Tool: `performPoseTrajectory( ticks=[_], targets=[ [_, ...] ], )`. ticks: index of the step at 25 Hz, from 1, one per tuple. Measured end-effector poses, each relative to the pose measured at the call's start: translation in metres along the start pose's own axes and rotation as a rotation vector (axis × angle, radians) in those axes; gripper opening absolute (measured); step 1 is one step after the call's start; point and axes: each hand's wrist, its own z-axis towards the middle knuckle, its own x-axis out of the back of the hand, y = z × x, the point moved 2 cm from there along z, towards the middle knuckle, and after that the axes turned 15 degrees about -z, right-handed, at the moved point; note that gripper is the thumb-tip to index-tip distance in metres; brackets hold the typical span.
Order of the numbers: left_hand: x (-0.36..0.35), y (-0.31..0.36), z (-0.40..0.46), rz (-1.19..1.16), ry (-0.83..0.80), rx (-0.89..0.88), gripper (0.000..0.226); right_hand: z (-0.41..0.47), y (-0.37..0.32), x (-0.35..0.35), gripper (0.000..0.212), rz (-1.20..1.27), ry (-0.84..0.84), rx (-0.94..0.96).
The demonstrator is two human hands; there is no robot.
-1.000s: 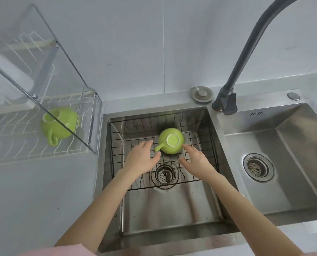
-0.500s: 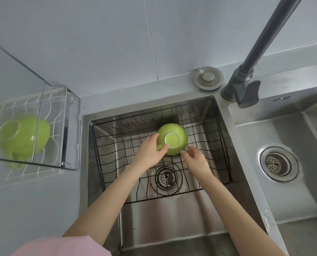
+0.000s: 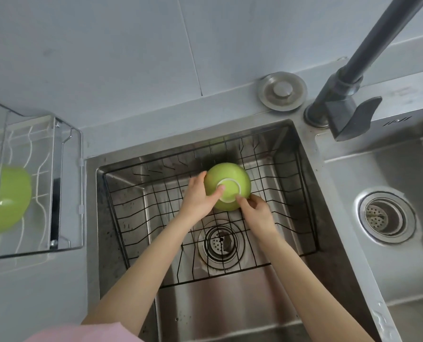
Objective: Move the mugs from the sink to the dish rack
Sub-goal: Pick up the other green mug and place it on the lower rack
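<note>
Green glazed ceramic, round-bodied and turned base-up, described the mug [image 3: 227, 186] under inspection; it lay inside the black wire basket [image 3: 291, 218] seated in the left stainless steel sink basin [image 3: 230, 304], toward twelve o'clock of that basin and above the round drain strainer [image 3: 220, 243]. The left hand [image 3: 200, 201] was wrapped against the mug's nine o'clock flank, thumb laid on the pale foot ring, fingers closed on the body. The right hand [image 3: 256, 213] met the mug at five o'clock, its fingertips [image 3: 240, 199] pinched at the foot ring's edge; how much load it carried could not be told. The handle was not visible. A sound lift would call for both palms bearing on the curved sides rather than the narrow ring, a straight rise clear of the basket wires, then travel toward nine o'clock to the white wire dish rack [image 3: 40, 174] behind its clear plastic guard [image 3: 57, 245], where a second green mug [image 3: 5, 198] already sat. A glazed round body was judged liable to slip. Compared with half a second before, both hands had closed further onto the mug, the left thumb now upon the foot ring, and the view had drawn nearer.
</note>
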Motion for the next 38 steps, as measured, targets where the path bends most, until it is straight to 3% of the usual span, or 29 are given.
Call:
performPoseTrajectory(
  ticks=[10,17,27,34,38],
  targets=[
    [0.014,0.002,-0.022,-0.146,0.010,0.006,0.060,-0.019,-0.003,-0.003,0.031,-0.071,0.021,0.013],
    [0.026,-0.013,-0.095,-0.388,0.095,0.066,0.059,-0.074,-0.001,0.002,0.024,-0.125,0.026,0.128],
    [0.067,-0.040,-0.216,-0.608,0.136,-0.016,0.054,-0.183,-0.005,0.000,0.042,-0.164,0.024,0.335],
    [0.116,-0.078,-0.273,-0.645,0.155,-0.084,0.066,-0.245,-0.008,-0.039,0.040,-0.110,-0.006,0.397],
    [0.151,-0.110,-0.291,-0.633,0.163,-0.099,0.049,-0.273,-0.009,-0.081,0.044,-0.105,0.003,0.400]
  ],
)
